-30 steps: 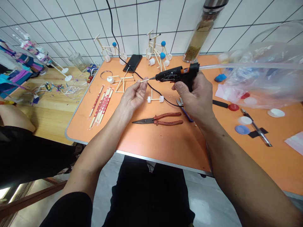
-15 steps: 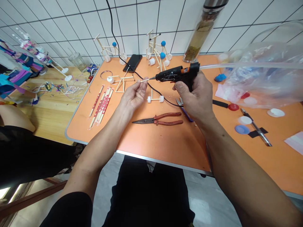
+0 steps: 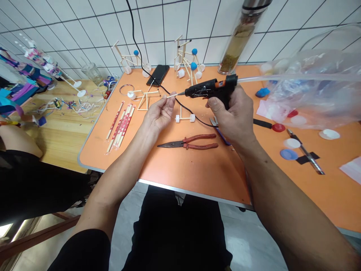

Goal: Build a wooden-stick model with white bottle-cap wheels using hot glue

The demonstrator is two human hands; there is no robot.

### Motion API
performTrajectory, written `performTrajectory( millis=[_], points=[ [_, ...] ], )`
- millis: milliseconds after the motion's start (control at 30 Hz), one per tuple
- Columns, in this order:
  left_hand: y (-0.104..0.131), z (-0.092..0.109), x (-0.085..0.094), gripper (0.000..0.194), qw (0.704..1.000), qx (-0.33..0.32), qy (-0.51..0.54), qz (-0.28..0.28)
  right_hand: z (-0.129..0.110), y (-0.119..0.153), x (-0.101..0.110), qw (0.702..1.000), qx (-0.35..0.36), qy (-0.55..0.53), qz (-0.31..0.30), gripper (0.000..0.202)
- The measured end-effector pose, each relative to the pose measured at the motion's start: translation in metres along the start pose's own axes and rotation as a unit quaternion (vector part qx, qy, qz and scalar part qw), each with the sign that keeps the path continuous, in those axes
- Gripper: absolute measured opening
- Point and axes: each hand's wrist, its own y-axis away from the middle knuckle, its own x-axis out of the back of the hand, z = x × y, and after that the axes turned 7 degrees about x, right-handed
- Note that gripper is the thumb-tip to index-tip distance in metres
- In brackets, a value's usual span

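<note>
My right hand (image 3: 232,109) is wrapped round a black hot glue gun (image 3: 210,88), its nozzle pointing left. A long clear glue stick (image 3: 270,78) runs out of the gun's back. Between the fingertips of my left hand (image 3: 160,113) is a short wooden stick (image 3: 171,96), its end at the nozzle's tip. Left of that hand lies a small stick frame (image 3: 144,99) with a white wheel. Just right of it, a stick axle with two white wheels (image 3: 185,118) rests on the table. Red-handled needle-nose pliers (image 3: 187,142) lie in front, below both hands.
Wrapped chopsticks (image 3: 122,126) lie on the orange table (image 3: 180,169) at left. Stick models with blue balls (image 3: 187,58), a phone (image 3: 158,75) and a tall bottle (image 3: 237,41) stand or lie at the back. A plastic bag (image 3: 313,90) and bottle caps are at right. A cord crosses the middle.
My hands, the glue gun and the short stick are almost still, nozzle at the stick's end. At far left, another person's hand and the coloured pieces near it have shifted slightly.
</note>
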Motion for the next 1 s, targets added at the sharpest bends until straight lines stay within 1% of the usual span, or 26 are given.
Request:
performTrajectory(
  millis=[200, 333, 433, 667, 833, 1000],
  points=[
    [-0.0001, -0.0005, -0.0001, 0.040, 1.000, 0.000, -0.007, 0.000, 0.0012, -0.0004, 0.0014, 1.000, -0.009, 0.001, -0.010, 0.044],
    [0.0002, -0.0005, -0.0007, 0.040, 1.000, -0.003, -0.010, 0.000, 0.0016, -0.0004, 0.0015, 1.000, -0.001, 0.007, -0.012, 0.045],
    [0.0008, -0.0002, -0.0009, 0.040, 1.000, 0.003, 0.001, 0.003, 0.0008, -0.0002, 0.0014, 1.000, -0.001, 0.011, -0.015, 0.043],
    [0.0025, -0.0006, -0.0009, 0.042, 1.000, 0.003, -0.003, 0.003, -0.0046, -0.0005, 0.0002, 1.000, -0.008, 0.004, 0.008, 0.041],
    [0.0016, -0.0005, -0.0006, 0.046, 1.000, 0.008, 0.002, 0.003, -0.0079, -0.0008, 0.0011, 1.000, -0.019, -0.005, -0.004, 0.041],
    [0.0029, -0.0005, -0.0012, 0.046, 1.000, 0.003, -0.007, 0.005, -0.0067, -0.0002, 0.0016, 1.000, -0.016, 0.004, 0.005, 0.041]
  ],
)
